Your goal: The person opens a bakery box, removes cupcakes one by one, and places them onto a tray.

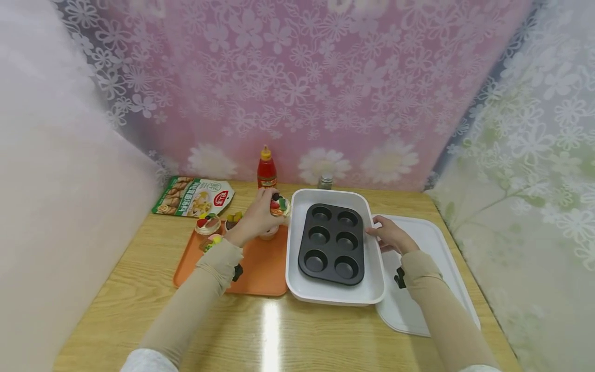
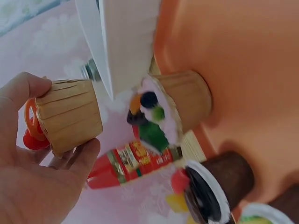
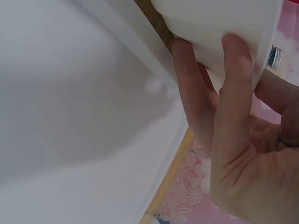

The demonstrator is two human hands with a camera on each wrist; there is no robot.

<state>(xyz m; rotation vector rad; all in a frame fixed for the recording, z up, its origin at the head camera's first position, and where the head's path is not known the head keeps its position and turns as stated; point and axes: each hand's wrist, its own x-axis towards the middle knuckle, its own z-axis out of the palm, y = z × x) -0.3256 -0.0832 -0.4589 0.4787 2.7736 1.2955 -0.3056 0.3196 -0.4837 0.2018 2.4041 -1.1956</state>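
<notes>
My left hand [image 1: 257, 219] grips a cupcake [image 2: 70, 114] in a tan pleated cup with red and orange topping, held above the orange tray [image 1: 257, 271] beside the white tub's left wall. Another tan-cup cupcake [image 2: 189, 100], topped with pink cream and fruit pieces, stands on that tray, near a dark brown cupcake [image 2: 231, 175]. My right hand [image 1: 392, 235] holds the right wall of the white tub [image 1: 335, 298], thumb at the rim and fingers against the outside. Inside the tub lies a black muffin tin [image 1: 332, 244]; its six-hollow grid shows several bare cups.
A white tray [image 1: 409, 312] lies right of the tub, partly under my right arm. Behind stand a red sauce bottle [image 1: 267, 170] and a small metal-capped jar [image 1: 325, 182]. A green food packet [image 1: 192, 196] lies at the back left. Curtains close in the table's back and sides.
</notes>
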